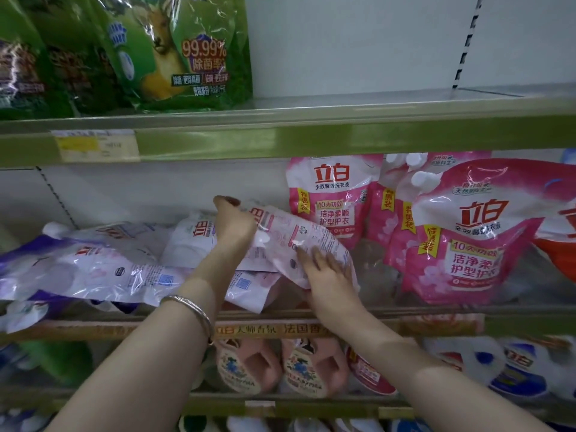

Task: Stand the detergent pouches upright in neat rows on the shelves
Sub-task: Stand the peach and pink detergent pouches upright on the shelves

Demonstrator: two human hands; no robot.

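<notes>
A pale pink detergent pouch (299,241) tilts above the middle shelf (389,311), back side facing me. My left hand (232,222) grips its upper left end, and my right hand (330,275) holds its lower right part with fingers laid on the back. Under and left of it lie a white pouch (190,238) and a purple-and-white pouch (93,263), both flat. To the right, pink pouches stand upright: one at the back (332,194) and a large one in front (461,232).
Green pouches (174,54) stand on the upper shelf at left; the rest of that shelf (374,102) is bare. Pink jugs (249,366) and white-and-blue bottles (514,372) fill the shelf below. A price tag (96,145) hangs on the upper rail.
</notes>
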